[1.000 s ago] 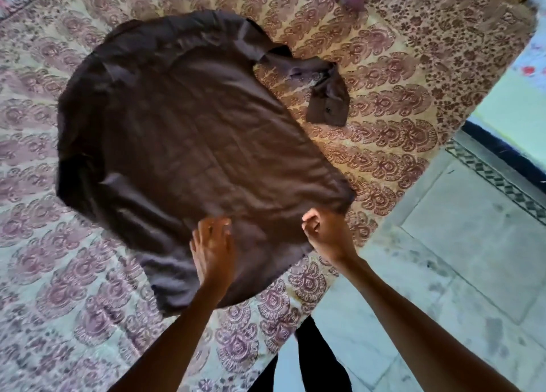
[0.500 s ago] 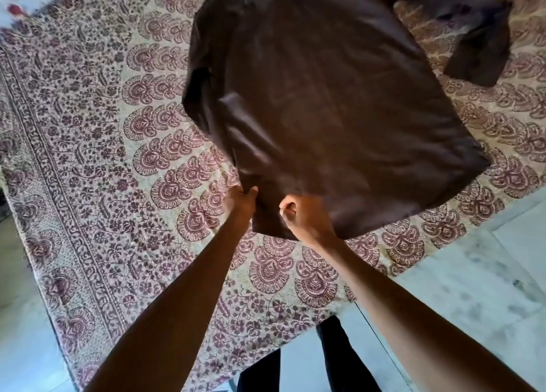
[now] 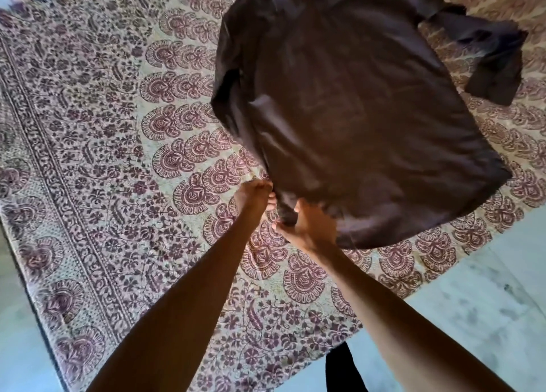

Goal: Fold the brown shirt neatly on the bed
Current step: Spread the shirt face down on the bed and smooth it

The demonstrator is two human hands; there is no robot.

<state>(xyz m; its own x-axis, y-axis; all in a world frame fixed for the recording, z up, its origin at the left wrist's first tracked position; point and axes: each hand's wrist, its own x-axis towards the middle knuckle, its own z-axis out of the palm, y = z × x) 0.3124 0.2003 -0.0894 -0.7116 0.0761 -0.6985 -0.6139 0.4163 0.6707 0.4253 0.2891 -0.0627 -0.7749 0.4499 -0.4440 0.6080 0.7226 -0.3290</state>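
The brown shirt [image 3: 354,105] lies spread back-up on the bed [image 3: 97,161], its hem toward me and one sleeve [image 3: 487,57] flopped out at the upper right. At the shirt's near left hem corner, my left hand [image 3: 254,196] has its fingers curled round the cloth edge. Just to the right, my right hand [image 3: 310,223] grips the same corner, a bunch of dark fabric showing between the two hands. The shirt's collar end runs out of the top of the frame.
The bed carries a cream sheet printed with maroon paisley and floral patterns. Its near edge runs diagonally from lower left to right, and pale marble floor [image 3: 487,288] lies beyond it. My dark trouser leg [image 3: 339,374] shows at the bottom.
My hands have come together at the shirt's left hem corner, from apart along the hem. The view has swung left, so the shirt sits further right and up in the frame.
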